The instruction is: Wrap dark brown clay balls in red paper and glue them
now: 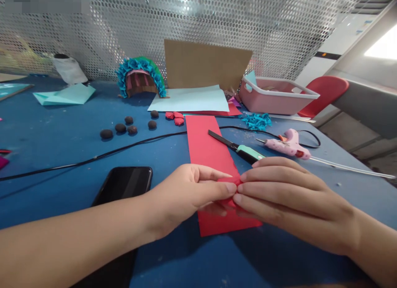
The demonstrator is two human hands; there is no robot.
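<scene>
Between the fingers of both hands is a small folded or crumpled piece of red paper (228, 179), partly hidden by the fingertips. My left hand (201, 189) pinches it from the left, thumb on top. From the right, my right hand (285, 193) presses its fingertips against the same piece; its thumb is out of sight. Below the hands lies a long red paper strip (206, 141) on the blue table. A utility knife (237, 148) with a mint handle rests partly across the strip, its handle end close to my right fingers.
A black phone (124, 182) lies by my left forearm. Dark balls (120, 128) and red paper lumps (178, 116) sit farther back, near a black cable (93, 159). On the right are a pink glue gun (288, 144), blue crumpled paper (257, 121) and a pink basket (276, 100).
</scene>
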